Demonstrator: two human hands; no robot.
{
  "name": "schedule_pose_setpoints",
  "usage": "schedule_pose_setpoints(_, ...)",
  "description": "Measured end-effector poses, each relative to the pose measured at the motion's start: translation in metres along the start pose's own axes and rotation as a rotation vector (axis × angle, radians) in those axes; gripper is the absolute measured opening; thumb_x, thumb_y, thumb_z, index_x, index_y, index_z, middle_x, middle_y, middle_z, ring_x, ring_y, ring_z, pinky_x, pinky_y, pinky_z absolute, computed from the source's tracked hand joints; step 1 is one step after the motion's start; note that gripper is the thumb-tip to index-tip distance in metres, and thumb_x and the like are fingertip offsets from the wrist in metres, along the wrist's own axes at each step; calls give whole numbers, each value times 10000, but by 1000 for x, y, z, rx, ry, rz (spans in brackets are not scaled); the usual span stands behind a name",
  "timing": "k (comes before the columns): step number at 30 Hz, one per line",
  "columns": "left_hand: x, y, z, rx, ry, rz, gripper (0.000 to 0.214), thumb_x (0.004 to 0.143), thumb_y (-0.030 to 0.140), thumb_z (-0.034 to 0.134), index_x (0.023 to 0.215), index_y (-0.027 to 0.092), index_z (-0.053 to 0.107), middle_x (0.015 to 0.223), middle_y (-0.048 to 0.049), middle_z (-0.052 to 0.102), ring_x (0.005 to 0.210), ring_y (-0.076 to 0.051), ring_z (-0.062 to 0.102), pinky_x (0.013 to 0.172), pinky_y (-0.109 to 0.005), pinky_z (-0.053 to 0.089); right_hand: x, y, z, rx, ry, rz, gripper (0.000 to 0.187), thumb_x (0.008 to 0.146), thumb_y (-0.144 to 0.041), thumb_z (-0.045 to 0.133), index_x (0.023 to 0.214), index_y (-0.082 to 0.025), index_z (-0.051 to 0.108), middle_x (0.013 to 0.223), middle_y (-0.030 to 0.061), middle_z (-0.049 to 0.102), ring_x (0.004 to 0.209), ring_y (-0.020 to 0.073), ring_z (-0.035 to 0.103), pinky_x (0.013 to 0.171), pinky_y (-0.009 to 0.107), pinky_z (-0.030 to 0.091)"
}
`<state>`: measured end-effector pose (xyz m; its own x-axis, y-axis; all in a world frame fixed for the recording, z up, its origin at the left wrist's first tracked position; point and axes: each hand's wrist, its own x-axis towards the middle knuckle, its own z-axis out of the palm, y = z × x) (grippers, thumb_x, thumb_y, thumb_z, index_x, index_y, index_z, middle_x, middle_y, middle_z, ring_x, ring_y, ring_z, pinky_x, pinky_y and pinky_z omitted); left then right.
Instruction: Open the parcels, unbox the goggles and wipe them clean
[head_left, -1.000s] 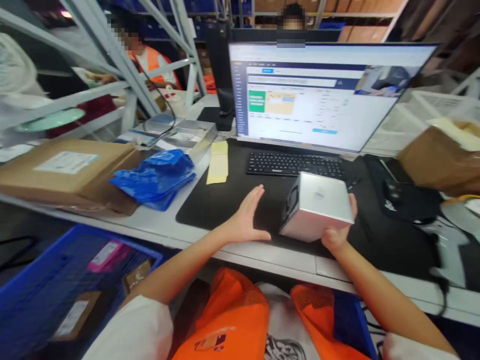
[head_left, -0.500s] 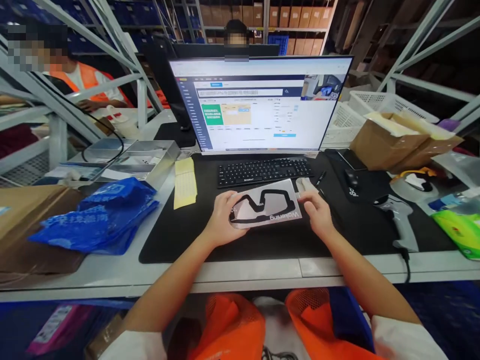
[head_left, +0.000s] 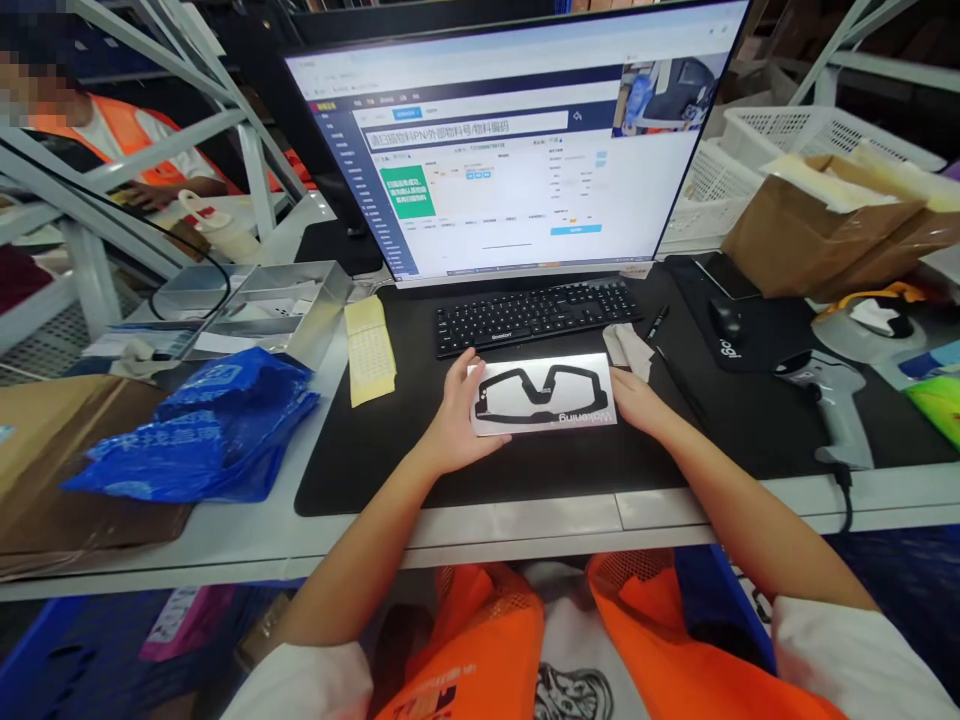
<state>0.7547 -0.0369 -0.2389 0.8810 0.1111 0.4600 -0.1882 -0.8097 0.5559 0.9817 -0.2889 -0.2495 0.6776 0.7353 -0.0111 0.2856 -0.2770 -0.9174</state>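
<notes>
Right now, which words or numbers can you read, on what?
"Wakening", upside down, on the silver box.
"物料PN/外部物料号/物料编码" on the monitor.
Too small or blurred: other monitor text; lettering on keyboard, mousepad, blue bag, orange vest, pink package.

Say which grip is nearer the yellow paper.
Left. The left grip is right of the yellow paper, holding the white box; the right grip is farther right, at the box's right end.
</notes>
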Motion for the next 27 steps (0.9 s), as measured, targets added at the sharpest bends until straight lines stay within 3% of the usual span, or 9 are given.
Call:
schedule_pose_setpoints(4,1,-29,7,-293,-24,-288,1268,691,488,896,1654,281,97,1692,-211,192,1563,-412,258,1264,-633,225,3,5,1,27,-45,53,375,917,-505,454,726,-216,599,713,58,649,746,229,613,722,351,484)
schedule_pose_setpoints(7,3,-38,10,-457,-12,-374,1397,604,471,952,1658,261,59,1688,-234,200,1548,-408,303,1263,-610,247,5,8,3,48,-53,105,390,909,-535,474,715,-211,573,663,47,628,649,203,597,665,337,468)
schedule_pose_setpoints(14,6,-31,9,-519,-9,-376,1451,577,418,977,1658,308,17,1673,-215,269,1548,-393,312,1254,-611,264,7,6,10,72,22,144,421,911,-584,471,707,-220,524,623,15,600,619,180,579,644,311,455)
schedule_pose_setpoints(20,1,-25,12,-503,76,-336,1403,519,407,1001,1646,305,172,1657,-197,320,1548,-393,314,1256,-567,297,8,5,12,110,94,127,370,866,-540,522,661,-234,479,584,11,550,622,188,534,603,314,395)
schedule_pose_setpoints(27,10,-22,-10,-665,189,-328,1368,500,469,996,1624,300,234,1414,-155,597,1343,-347,587,1147,-479,464,-4,-15,10,203,222,62,465,907,-549,504,590,-248,346,534,6,372,526,152,381,512,321,318)
